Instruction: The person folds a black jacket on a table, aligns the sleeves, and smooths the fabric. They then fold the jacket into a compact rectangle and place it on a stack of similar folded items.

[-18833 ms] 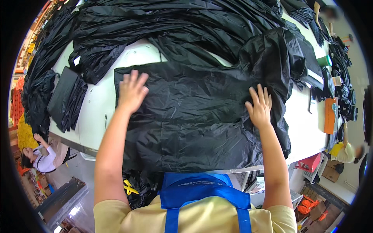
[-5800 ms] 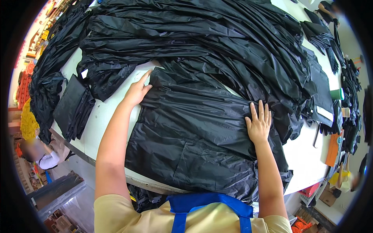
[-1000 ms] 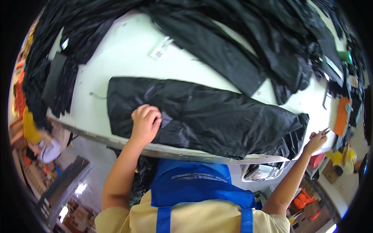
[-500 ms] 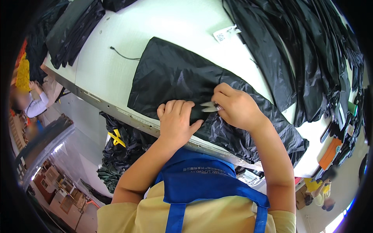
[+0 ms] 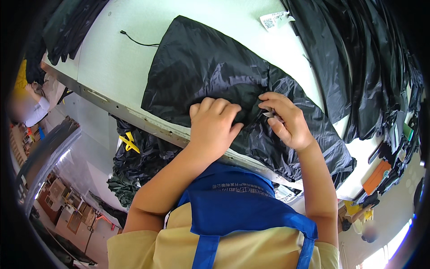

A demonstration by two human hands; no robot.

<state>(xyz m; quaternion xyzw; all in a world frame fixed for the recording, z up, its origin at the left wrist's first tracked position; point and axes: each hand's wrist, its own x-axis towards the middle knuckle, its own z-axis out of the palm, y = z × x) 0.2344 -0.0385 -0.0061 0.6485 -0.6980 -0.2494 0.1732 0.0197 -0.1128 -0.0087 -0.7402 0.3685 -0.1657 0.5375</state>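
Observation:
A shiny black fabric piece (image 5: 197, 62), thin and wrinkled, is spread across the white table in front of me, with a seam running across it. My left hand (image 5: 216, 121) rests on its near part, fingers bent into the cloth and the thumb apart, with a fold gathered at the fingertips. Just to the right, my right hand (image 5: 289, 121) is over the fabric, with small thread snips (image 5: 270, 114) in it; only part of the metal blades shows between the fingers and thumb. A thin black cord (image 5: 139, 42) sticks out from the fabric's left edge.
Long black garments (image 5: 331, 71) lie piled at the right, beside a white tag (image 5: 275, 20). More black cloth (image 5: 71, 31) is at the far left. Below the table edge (image 5: 125, 113) hangs dark fabric with a yellow strip (image 5: 130, 142). Other people are in the background.
The snips' blades, pointing out toward my left hand before, are now mostly tucked inside my right hand, which has shifted right and turned. My left hand has moved slightly up and right.

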